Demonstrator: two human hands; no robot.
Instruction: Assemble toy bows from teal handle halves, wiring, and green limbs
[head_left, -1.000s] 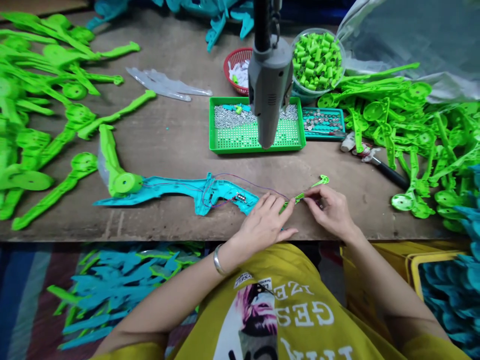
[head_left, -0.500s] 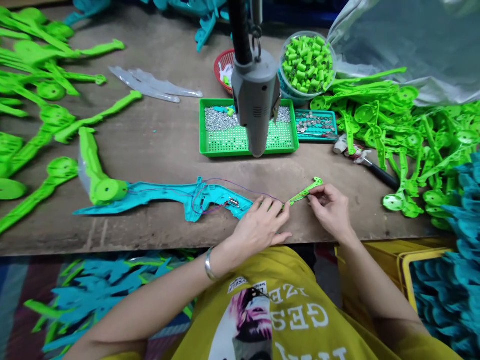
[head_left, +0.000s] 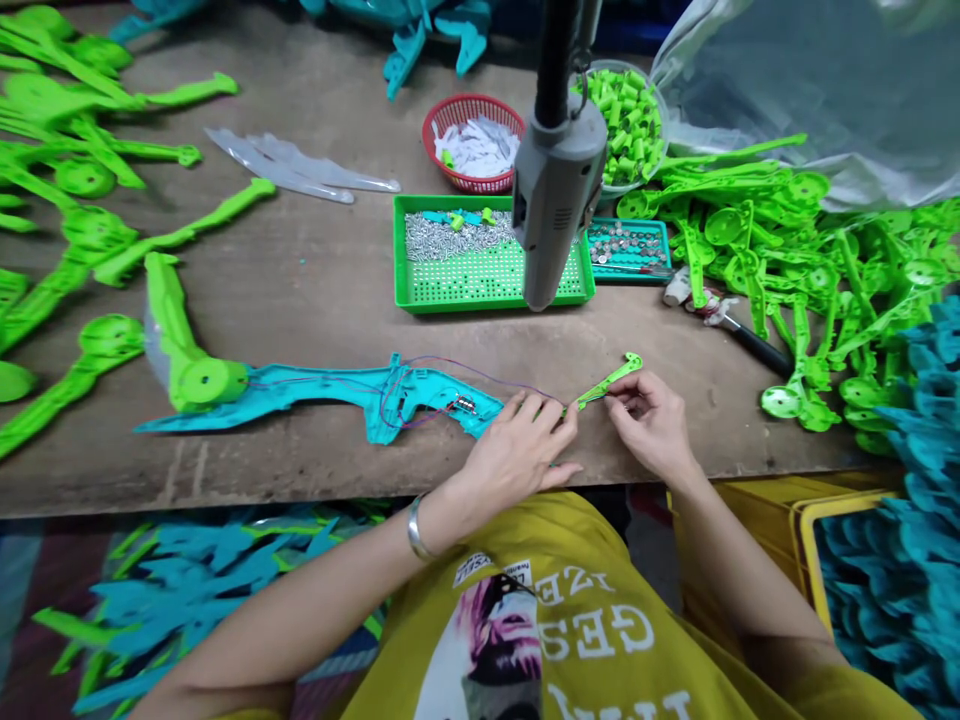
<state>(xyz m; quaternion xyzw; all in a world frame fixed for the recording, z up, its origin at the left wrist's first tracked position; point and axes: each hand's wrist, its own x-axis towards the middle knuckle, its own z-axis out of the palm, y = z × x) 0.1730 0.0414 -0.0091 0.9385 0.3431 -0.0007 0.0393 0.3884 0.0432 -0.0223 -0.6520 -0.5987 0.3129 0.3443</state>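
Note:
A long blue plastic shell (head_left: 322,385) lies along the front of the table. Thin red and blue wires (head_left: 431,358) run over it, and small metal springs show inside. My left hand (head_left: 525,435) is closed over its right end, covering that part. A slender green plastic arm (head_left: 604,383) slants up and right from under its fingers. My right hand (head_left: 649,420) is closed in a pinch at that arm's lower edge, where a bit of thin wire shows at the fingertips. At the shell's left end sits a green arm with a round hub (head_left: 210,383).
A grey electric screwdriver (head_left: 562,200) hangs over a green tray (head_left: 495,285) of screws. Behind are a red basket (head_left: 472,180) and a tub of green caps (head_left: 626,125). Green parts (head_left: 817,250) pile up at right and left. A black-handled tool (head_left: 757,347) lies near the right pile.
My right hand has slid slightly left along the green arm, still pinching. The left hand stays on the shell. The hanging screwdriver has swung right, uncovering the red basket.

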